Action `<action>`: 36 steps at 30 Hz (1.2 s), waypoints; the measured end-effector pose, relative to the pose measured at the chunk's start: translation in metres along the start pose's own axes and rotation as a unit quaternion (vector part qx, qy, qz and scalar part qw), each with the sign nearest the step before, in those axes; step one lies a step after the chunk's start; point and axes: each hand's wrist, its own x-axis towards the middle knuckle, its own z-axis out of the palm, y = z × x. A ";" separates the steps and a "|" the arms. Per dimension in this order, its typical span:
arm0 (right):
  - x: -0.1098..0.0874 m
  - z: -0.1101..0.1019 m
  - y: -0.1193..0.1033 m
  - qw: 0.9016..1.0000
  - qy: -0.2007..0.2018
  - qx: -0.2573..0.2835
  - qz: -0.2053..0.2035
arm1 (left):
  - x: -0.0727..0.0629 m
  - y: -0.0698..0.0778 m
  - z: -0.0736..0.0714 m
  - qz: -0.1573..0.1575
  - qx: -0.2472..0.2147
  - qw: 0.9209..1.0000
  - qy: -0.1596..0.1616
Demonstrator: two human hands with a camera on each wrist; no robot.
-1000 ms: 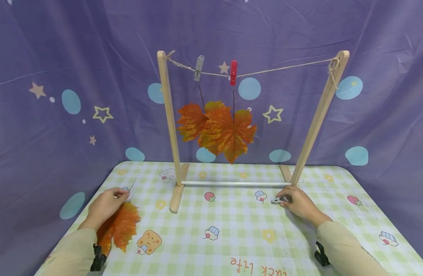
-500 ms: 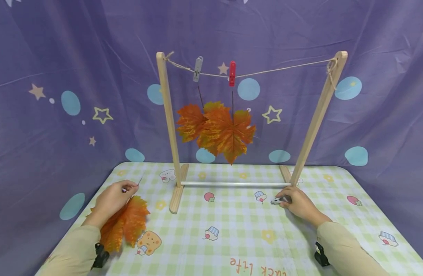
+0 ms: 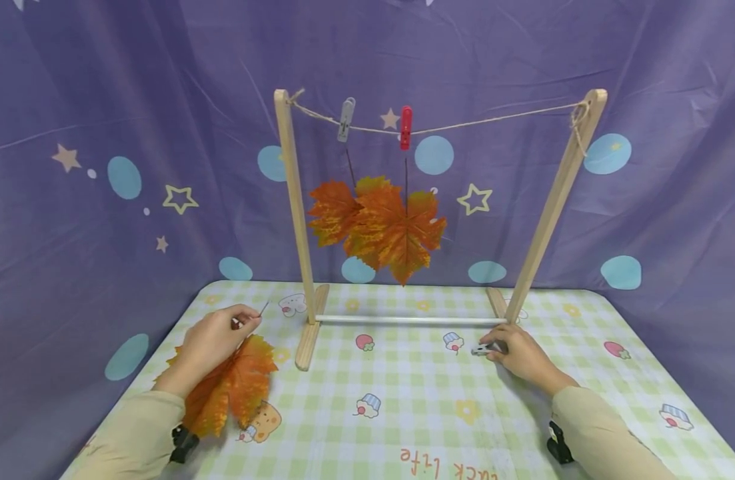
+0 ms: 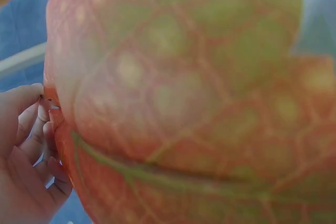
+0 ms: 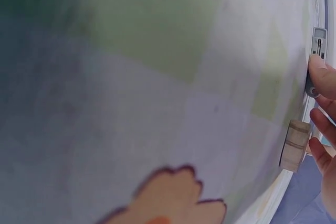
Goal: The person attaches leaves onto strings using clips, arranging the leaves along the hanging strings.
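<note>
My left hand [image 3: 217, 339] pinches the thin stem of an orange artificial maple leaf [image 3: 250, 380] at the left of the table. The leaf hangs below the fingers and fills most of the left wrist view. Over at the right foot of the wooden frame, my right hand [image 3: 520, 350] holds a grey clothespin [image 3: 487, 348] between thumb and fingers, low by the tabletop. A grey clothespin [image 3: 346, 120] and a red clothespin [image 3: 406, 128] sit on the string [image 3: 481, 121]. From them hang two more orange leaves [image 3: 406, 233] by their dark stems, overlapping each other.
The frame has a left wooden post [image 3: 296, 207], a right wooden post [image 3: 556, 203] and a white crossbar [image 3: 409, 321] low between them. It stands on a checked tablecloth [image 3: 415, 380]. A purple curtain [image 3: 499, 53] closes off the back and sides.
My left hand has moved right and slightly away from me, carrying the leaf toward the left post. The right hand and its clothespin have stayed in place.
</note>
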 end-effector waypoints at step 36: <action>-0.002 0.001 0.006 1.000 0.010 -0.007 0.014 | -0.011 0.099 0.023 0.090 -0.099 0.990 0.034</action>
